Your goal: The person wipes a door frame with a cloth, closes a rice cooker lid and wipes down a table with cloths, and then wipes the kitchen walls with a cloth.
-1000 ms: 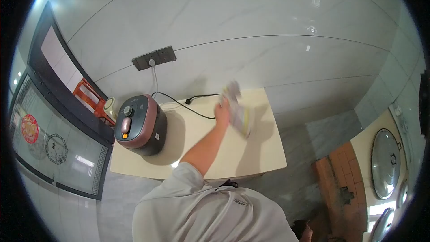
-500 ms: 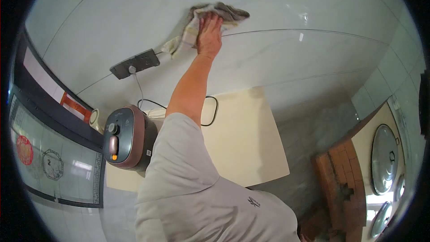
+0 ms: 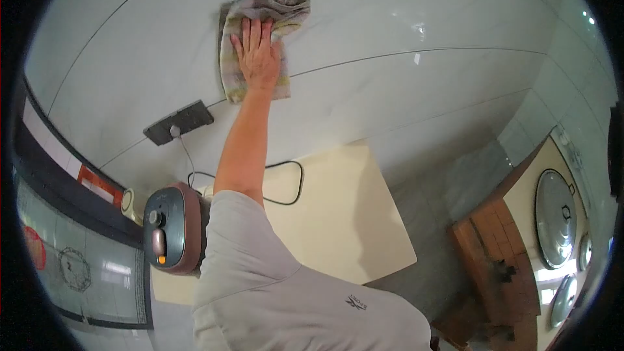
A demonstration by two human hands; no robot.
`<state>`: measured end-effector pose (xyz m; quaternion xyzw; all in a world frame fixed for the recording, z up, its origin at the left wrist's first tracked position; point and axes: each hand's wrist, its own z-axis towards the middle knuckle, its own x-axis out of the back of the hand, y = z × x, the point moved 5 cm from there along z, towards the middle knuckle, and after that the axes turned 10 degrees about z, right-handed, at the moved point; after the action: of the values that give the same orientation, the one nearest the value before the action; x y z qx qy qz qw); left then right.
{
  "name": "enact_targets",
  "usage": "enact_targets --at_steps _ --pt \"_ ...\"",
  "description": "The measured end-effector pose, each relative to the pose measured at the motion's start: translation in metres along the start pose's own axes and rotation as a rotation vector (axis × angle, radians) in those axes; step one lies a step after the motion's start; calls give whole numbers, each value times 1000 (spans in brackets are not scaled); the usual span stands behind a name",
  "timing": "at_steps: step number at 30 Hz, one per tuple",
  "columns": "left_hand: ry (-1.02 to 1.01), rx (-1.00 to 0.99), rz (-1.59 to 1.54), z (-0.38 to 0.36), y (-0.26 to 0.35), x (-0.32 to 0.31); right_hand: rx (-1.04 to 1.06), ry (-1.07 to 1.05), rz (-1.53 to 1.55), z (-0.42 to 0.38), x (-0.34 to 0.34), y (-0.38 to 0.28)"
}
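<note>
My left hand (image 3: 261,58) presses flat on a checked cloth (image 3: 234,81), its fingers spread over the fabric. The cloth lies against the pale tiled wall (image 3: 364,19), bunched into dark folds at the top and hanging smoother below the palm. Left of it and lower sits a dark socket strip (image 3: 195,117) on the wall, with a white plug (image 3: 175,132) in it. My left arm reaches up over the cream tabletop (image 3: 331,221). My right hand is not in view.
A rice cooker (image 3: 170,227) stands on the table's left side, beside a pale cup-like container (image 3: 130,205). A black cord (image 3: 301,185) loops on the tabletop. At the right, a brick stove (image 3: 494,247) carries a large metal lid (image 3: 554,218) and smaller lids.
My left hand has slid the cloth leftward along the wall. The cloth is now spread more fully under the hand, and the fingers are farther apart. The view has also shifted.
</note>
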<state>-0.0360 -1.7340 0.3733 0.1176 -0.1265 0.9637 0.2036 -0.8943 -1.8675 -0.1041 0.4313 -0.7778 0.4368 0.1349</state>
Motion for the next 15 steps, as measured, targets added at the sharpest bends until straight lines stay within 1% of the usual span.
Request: enact_targets --at_steps 2,4,5,6,7,8,9,11,12,13,14,15 --pt "27 35 -18 -20 24 -6 -6 -2 -6 -2 -5 -2" --pt "-446 -142 -315 -81 59 -55 1 -8 -13 -3 -7 -1" --pt "-689 -67 -758 -133 78 -83 3 -8 -10 -3 -7 -1" --pt "-654 -553 -412 -167 92 -104 12 -10 -13 -1 -9 -3" --pt "-447 -995 -128 -206 102 -127 23 -8 -11 1 -11 -3" --pt "-455 -876 69 -183 102 -123 29 -8 -12 3 -12 -5" --pt "-457 -751 258 -152 102 -106 34 -12 -20 5 -13 -6" --pt "-383 -165 -35 -59 51 -66 41 -20 -25 15 -20 -20" --pt "-195 7 241 -3 28 -35 43 -18 -26 25 -26 -35" --pt "63 215 97 34 2 -16 43 -17 -30 29 -27 -44" --pt "362 369 -88 66 -24 2 44 -21 -36 30 -29 -51" --pt "379 371 -105 78 -18 3 50 -24 -40 33 -29 -60"
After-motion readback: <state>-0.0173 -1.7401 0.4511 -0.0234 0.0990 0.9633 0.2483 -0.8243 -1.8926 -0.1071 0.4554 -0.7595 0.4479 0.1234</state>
